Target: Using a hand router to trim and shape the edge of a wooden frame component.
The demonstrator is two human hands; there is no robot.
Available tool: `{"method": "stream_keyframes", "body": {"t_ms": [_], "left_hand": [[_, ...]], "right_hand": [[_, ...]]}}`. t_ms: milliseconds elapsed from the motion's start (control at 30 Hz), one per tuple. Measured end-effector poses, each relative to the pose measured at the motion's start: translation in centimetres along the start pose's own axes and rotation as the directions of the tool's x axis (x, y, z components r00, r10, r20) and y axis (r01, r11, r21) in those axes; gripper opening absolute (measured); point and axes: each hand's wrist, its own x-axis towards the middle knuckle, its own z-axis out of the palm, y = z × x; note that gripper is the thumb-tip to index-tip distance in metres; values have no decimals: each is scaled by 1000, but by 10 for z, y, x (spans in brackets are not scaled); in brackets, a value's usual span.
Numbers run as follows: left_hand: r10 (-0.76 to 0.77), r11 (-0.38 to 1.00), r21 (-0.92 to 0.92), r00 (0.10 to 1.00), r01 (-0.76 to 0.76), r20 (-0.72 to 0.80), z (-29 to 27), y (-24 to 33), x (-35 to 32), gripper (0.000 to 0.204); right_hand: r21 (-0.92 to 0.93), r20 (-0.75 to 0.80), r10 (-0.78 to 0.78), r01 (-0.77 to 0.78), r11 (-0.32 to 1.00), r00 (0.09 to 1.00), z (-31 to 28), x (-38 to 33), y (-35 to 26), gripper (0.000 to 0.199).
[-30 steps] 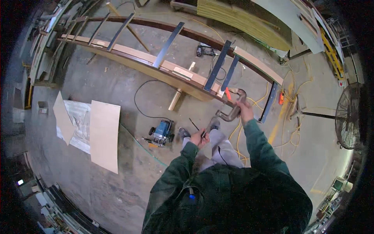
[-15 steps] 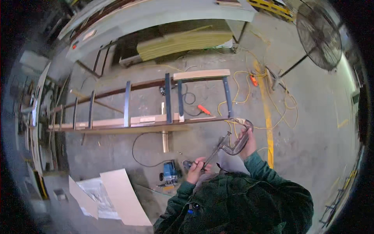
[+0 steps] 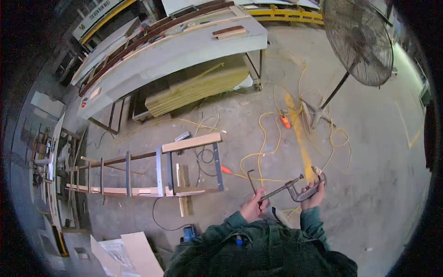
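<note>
I hold a rusty metal C-clamp in both hands in front of my chest. My right hand grips its curved frame. My left hand is closed on the long screw rod near its bent handle end. To the left of my hands a long frame of wooden rails and blue-grey metal crosspieces lies on the concrete floor. My green sleeves and jacket fill the lower edge of the view.
Yellow cables loop across the floor ahead. A large pedestal fan stands at the upper right. A long grey workbench with stacked boards beneath is at the back. A blue power tool and plywood sheets lie at lower left.
My view has swung away from the frame toward the fan and workbench. The clamp has come off the frame and is now held free in both hands.
</note>
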Motion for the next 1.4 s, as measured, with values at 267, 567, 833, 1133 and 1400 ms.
{"method": "stream_keyframes", "body": {"t_ms": [267,567,833,1133,1400], "left_hand": [[51,999,-6,998,-50,23,54,58,104,51],[227,974,-30,973,-226,47,51,158,240,43],[302,931,279,926,-236,-225,5,307,325,30],[389,921,84,882,-381,-266,-16,476,379,36],[643,766,202,716,-611,-271,-48,682,480,33]], "right_hand": [[130,53,-128,121,984,990,68,79,-48,30],[104,174,-144,127,986,974,190,214,-55,26],[-73,255,-49,70,995,966,350,329,2,30],[-232,387,115,-24,973,915,510,466,90,26],[-161,812,193,-107,981,551,685,642,179,28]]}}
